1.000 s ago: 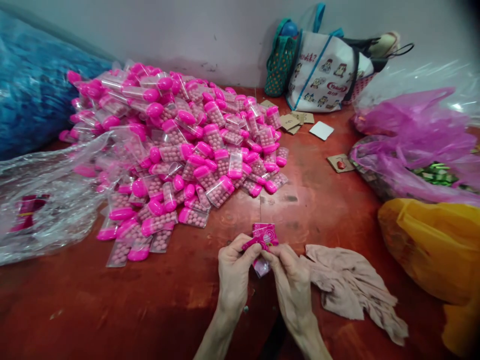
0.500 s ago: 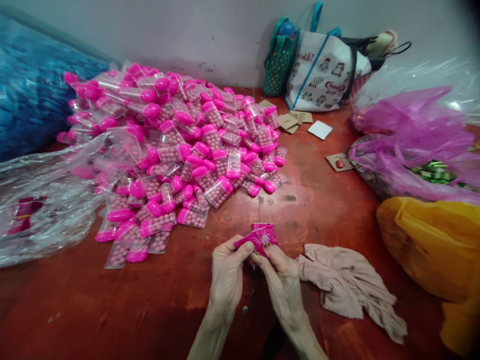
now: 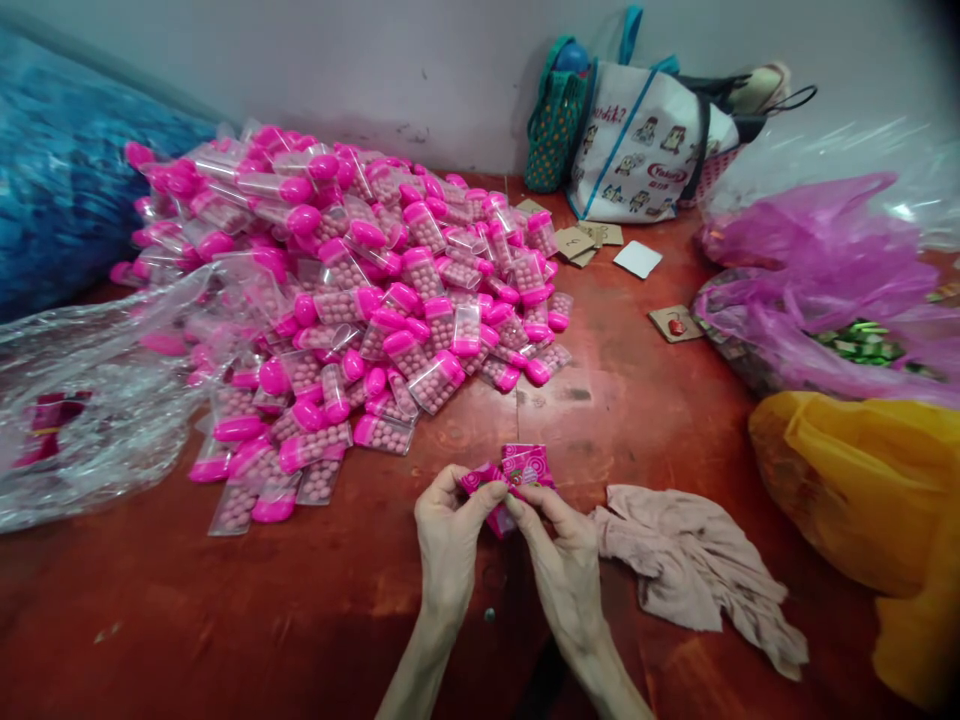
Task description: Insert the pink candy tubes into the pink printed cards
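My left hand (image 3: 450, 540) and my right hand (image 3: 564, 560) meet low in the middle, both pinched on a small pink printed label card (image 3: 525, 466) with a pink-capped packet partly hidden under the fingers. A big heap of clear packets of pink candy balls with pink caps (image 3: 360, 290) lies just beyond my hands to the left, on the red-brown table (image 3: 645, 400).
A crumpled beige cloth (image 3: 697, 565) lies right of my hands. Clear plastic sheeting (image 3: 90, 400) and a blue bag (image 3: 60, 170) are at left. At right sit a yellow bag (image 3: 862, 480) and a purple bag (image 3: 825, 280); tote bags (image 3: 645, 140) and small cards (image 3: 637, 260) are at the back.
Both hands have shifted slightly left with the card; the left thumb and fingers have worked along its left edge, folding it.
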`<state>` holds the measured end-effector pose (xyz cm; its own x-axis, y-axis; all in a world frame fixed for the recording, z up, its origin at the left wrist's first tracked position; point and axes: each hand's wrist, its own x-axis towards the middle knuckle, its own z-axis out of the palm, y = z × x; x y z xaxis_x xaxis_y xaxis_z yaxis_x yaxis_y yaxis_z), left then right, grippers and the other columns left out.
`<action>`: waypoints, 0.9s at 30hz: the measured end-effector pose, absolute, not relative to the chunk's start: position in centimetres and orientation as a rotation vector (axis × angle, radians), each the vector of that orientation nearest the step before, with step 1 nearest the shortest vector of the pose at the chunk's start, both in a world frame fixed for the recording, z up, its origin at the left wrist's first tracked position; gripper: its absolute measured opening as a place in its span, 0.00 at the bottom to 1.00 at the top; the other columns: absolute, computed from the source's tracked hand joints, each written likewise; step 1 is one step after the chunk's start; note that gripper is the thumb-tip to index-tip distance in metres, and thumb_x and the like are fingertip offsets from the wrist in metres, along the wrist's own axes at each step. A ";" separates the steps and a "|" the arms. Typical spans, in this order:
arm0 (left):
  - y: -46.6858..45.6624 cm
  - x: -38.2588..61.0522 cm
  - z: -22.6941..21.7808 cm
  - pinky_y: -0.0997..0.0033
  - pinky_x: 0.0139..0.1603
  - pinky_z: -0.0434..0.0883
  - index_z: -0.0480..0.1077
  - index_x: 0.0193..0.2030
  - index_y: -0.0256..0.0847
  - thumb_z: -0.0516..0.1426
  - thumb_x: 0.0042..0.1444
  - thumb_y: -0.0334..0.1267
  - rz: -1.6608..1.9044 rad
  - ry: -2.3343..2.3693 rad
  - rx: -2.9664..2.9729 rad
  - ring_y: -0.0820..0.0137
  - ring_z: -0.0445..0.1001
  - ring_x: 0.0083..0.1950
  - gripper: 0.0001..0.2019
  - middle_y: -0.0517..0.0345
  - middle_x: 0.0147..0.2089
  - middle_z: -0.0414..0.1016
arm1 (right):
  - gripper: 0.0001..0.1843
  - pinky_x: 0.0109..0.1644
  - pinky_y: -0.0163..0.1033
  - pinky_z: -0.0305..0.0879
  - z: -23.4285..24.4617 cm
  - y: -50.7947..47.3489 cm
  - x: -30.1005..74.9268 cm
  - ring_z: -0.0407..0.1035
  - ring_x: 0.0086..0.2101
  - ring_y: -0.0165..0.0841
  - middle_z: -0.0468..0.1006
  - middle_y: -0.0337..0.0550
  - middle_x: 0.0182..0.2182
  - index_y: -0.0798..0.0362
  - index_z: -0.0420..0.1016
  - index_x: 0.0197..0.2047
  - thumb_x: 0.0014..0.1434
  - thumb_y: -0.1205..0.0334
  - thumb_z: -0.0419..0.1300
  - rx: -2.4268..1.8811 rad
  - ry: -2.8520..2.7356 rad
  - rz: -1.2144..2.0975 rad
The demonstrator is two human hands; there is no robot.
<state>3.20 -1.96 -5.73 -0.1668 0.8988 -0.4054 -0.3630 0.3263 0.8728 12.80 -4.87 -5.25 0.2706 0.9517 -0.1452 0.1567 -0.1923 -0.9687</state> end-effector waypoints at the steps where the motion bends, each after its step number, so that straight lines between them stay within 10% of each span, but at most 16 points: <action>1: -2.0 3.2 -5.7 0.79 0.29 0.67 0.68 0.30 0.37 0.64 0.42 0.31 1.230 1.312 0.614 0.76 0.69 0.27 0.09 0.63 0.26 0.71 | 0.07 0.36 0.36 0.67 -5.3 -4.8 12.9 0.71 0.31 0.33 0.78 0.40 0.30 0.51 0.77 0.34 0.57 0.62 0.57 -1.584 -1.063 1.028; 27: -1.1 0.3 -5.9 0.74 0.39 0.65 0.69 0.27 0.38 0.58 0.51 0.31 1.183 1.036 0.909 0.71 0.69 0.38 0.04 0.57 0.36 0.72 | 0.10 0.33 0.35 0.59 -4.7 -3.6 13.6 0.65 0.29 0.32 0.72 0.40 0.25 0.54 0.73 0.30 0.61 0.66 0.53 -1.561 -1.493 0.819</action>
